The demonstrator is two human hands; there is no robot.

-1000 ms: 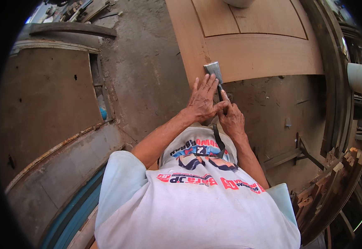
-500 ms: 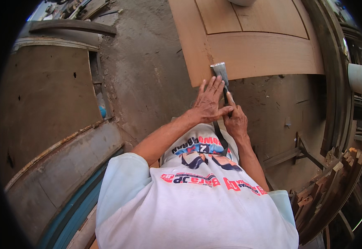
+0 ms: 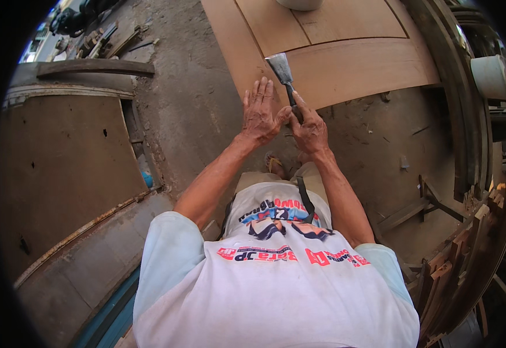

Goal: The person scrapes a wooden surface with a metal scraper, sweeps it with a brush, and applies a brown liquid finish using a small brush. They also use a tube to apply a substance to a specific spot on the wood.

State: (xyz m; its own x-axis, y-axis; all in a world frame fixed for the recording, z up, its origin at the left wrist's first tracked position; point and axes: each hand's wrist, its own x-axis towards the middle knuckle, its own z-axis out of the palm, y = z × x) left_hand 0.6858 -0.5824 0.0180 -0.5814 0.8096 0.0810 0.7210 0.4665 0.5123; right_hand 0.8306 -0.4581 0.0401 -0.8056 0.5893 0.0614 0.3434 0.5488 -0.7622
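A putty knife (image 3: 282, 68) with a wide metal blade and dark handle points up and slightly left over a light-brown wooden panelled door (image 3: 363, 66). My right hand (image 3: 311, 129) is closed around its handle, the forefinger stretched along it toward the blade. Beside it, my left hand (image 3: 259, 113) lies with fingers extended at the door's near left corner. Its thumb reaches across to the handle by my right hand. The blade is over the door's lower rail, close to the left edge; whether it touches the wood, I cannot tell.
A pale round container (image 3: 300, 3) sits on the door at the top edge. On the right, a white bucket (image 3: 492, 78) stands by long dark timbers (image 3: 453, 93). Many wooden strips (image 3: 467, 255) are stacked at lower right. A brown board (image 3: 73, 156) fills the left side.
Both hands have moved up and left in view with the putty knife. My left hand has come away from the blade to the door's corner. The door also appears shifted up and left.
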